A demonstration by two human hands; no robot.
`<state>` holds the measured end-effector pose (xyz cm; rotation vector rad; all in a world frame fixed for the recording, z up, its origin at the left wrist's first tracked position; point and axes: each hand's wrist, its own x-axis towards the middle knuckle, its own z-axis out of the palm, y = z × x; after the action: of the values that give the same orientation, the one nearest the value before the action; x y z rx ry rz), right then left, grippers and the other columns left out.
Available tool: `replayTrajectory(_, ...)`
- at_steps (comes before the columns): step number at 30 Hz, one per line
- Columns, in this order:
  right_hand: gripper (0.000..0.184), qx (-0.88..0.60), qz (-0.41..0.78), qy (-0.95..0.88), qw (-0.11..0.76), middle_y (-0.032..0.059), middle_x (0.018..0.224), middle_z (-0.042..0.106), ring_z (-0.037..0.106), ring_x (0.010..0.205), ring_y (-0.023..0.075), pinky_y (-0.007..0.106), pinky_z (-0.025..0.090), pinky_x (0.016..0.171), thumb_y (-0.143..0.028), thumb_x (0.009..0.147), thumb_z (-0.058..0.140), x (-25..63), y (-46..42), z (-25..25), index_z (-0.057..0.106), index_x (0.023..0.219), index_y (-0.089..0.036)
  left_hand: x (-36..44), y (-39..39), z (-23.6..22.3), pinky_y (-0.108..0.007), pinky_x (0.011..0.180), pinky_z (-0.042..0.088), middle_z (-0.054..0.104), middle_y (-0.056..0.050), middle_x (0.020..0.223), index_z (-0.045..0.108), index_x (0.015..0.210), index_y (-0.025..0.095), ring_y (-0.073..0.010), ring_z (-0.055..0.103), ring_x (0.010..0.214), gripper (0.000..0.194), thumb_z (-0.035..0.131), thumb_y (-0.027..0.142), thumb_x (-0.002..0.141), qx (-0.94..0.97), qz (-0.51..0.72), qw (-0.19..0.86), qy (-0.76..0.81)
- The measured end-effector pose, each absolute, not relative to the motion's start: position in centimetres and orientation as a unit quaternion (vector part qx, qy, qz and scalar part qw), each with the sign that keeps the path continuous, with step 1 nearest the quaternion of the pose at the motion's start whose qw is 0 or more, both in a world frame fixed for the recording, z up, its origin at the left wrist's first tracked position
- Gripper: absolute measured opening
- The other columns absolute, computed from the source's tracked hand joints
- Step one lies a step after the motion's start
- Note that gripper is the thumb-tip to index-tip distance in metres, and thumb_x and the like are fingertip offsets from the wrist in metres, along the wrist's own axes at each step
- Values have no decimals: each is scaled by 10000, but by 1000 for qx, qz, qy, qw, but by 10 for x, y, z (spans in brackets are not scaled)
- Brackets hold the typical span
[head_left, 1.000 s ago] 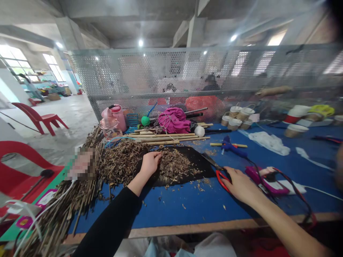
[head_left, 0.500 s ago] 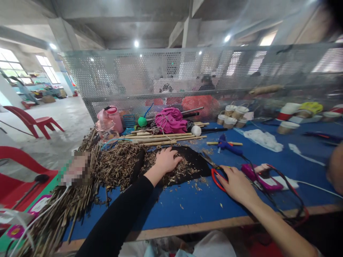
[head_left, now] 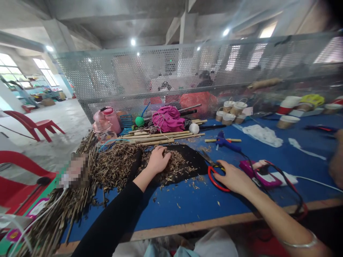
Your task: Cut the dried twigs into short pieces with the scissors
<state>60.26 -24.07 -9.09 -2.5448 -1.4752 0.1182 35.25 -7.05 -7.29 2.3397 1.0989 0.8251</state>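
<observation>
My left hand (head_left: pixel 158 160) rests on a heap of dry brown plant bits (head_left: pixel 177 162), its thumb apart from its fingers and nothing visible in its grasp. Beneath the bits lies a black cloth (head_left: pixel 197 160) on the blue tabletop. At the cloth's right end, my right hand (head_left: pixel 234 178) is on red-handled scissors (head_left: pixel 211 184), with the thumb over one handle loop and the blades toward the cloth. Some of its fingers are hidden. A larger heap of dried plant bits (head_left: pixel 115 166) spreads left of my left hand.
Dry stalks (head_left: pixel 61 210) hang over the left table edge. Behind are bamboo sticks (head_left: pixel 160 136), magenta cloth (head_left: pixel 168 119) and a pink bottle (head_left: pixel 112 119). To the right lie a blue glue gun (head_left: pixel 227 144), a magenta power strip (head_left: pixel 259 175) with cables, and paper cups (head_left: pixel 229 117).
My left hand went from pinched fingers to spread ones, moving right over the bits and then slightly back left. The scissors' red loop has turned more into view under my right hand.
</observation>
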Motion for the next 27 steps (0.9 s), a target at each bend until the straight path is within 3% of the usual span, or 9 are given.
replayTrajectory(3,554,-849,104,-494,152,116,1049,655,644,819,260,313,459,679,-420,708,539,589,-237,-81,496,1209,-188,341,-71,-71,-316,1029,346,558,-99,1231,573,1154,140,-190,496,1153,389,513,206,776,848,298,252,359)
replayTrajectory(8,355,-787,147,-550,239,53,848,681,629,702,207,268,437,618,-368,742,518,546,-232,-69,502,1064,-220,336,-72,-82,-347,972,410,626,-82,1144,607,1102,172,-200,564,1072,334,567,274,786,830,327,254,374)
replayTrajectory(13,469,-771,130,-593,194,87,915,642,612,765,227,268,401,595,-582,731,521,510,-214,-63,494,1022,-215,340,-72,-91,-341,914,446,657,-98,1043,641,1017,142,-202,595,985,302,604,316,773,816,369,225,383)
replayTrajectory(19,584,-764,53,-625,154,113,945,607,586,905,260,285,396,678,-688,725,461,494,-186,-67,521,1044,-202,338,-72,-91,-317,887,458,663,-68,995,662,943,163,-178,596,947,198,604,253,776,830,370,232,347)
replayTrajectory(27,475,-760,78,-625,164,82,718,653,619,665,220,253,358,566,-648,790,405,494,-183,-71,575,838,-207,341,-70,-94,-329,910,450,662,-64,1030,667,965,178,-179,598,964,214,605,250,774,827,366,247,348)
